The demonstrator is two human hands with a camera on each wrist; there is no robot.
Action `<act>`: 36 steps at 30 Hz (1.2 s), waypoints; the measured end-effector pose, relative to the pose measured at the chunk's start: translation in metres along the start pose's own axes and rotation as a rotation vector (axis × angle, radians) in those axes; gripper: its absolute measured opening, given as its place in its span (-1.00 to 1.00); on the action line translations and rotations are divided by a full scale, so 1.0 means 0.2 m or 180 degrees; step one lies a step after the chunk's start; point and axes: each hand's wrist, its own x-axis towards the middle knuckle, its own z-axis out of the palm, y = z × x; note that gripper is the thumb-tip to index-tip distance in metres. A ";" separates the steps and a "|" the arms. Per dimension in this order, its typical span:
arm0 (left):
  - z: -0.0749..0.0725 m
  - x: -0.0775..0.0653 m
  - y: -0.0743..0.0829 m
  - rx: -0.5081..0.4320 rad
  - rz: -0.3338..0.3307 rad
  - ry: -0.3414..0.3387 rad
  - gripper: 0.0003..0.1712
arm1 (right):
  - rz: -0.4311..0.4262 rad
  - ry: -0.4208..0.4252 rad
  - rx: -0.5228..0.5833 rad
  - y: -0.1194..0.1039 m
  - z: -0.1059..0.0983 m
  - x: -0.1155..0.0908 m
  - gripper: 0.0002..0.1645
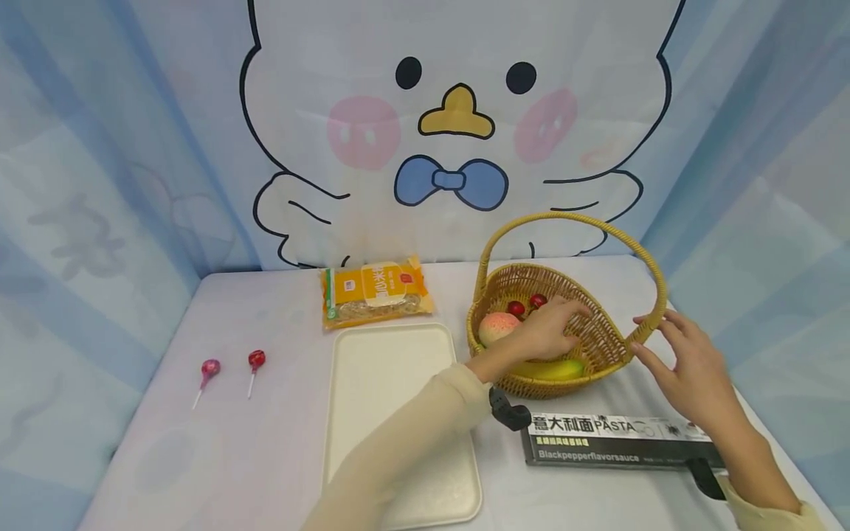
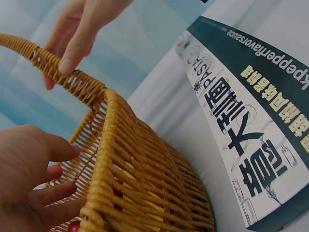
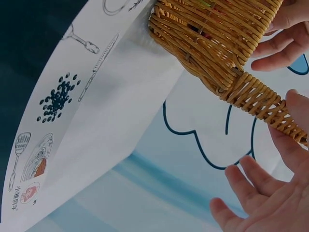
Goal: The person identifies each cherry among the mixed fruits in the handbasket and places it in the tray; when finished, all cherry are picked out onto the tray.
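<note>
A wicker basket (image 1: 598, 335) with a tall arched handle (image 1: 654, 276) stands at the right of the table. Inside lie a peach (image 1: 496, 326), a yellow banana (image 1: 551, 369) and two small red fruits (image 1: 516, 308). My left hand (image 1: 547, 328) reaches over the rim into the basket; its fingers are loosely spread and hold nothing visible. At the handle's right base, my right hand (image 1: 690, 365) pinches the wicker between thumb and forefinger, as the left wrist view shows with the thumb (image 2: 67, 63) on the handle. Its other fingers (image 3: 246, 186) are extended.
A black and white pasta box (image 1: 617, 442) lies in front of the basket. Left of the basket is a cream tray (image 1: 392, 391), partly under my left sleeve (image 1: 412, 435). Behind the tray sits an orange grain packet (image 1: 375, 293). Two lollipops (image 1: 210, 369) lie at the left.
</note>
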 end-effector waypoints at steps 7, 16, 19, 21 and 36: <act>0.01 0.03 0.01 -0.0149 -0.0099 -0.0079 -0.56 | -0.0124 0.0084 0.0055 0.00 0.01 0.01 -0.50; 0.02 0.03 -0.03 -0.0238 -0.0313 -0.0218 -0.63 | -0.0051 0.0020 0.0124 0.00 0.00 0.01 -0.49; 0.02 0.04 -0.03 -0.0145 -0.0337 -0.0236 -0.63 | -0.0036 0.0012 0.0138 0.00 0.00 0.02 -0.50; 0.02 0.04 -0.03 -0.0068 -0.0362 -0.0242 -0.66 | -0.0039 0.0016 0.0135 0.00 0.00 0.02 -0.50; 0.06 0.06 -0.01 0.0250 -0.0486 -0.0430 -0.73 | -0.0026 -0.0028 0.0107 0.02 0.00 0.00 -0.50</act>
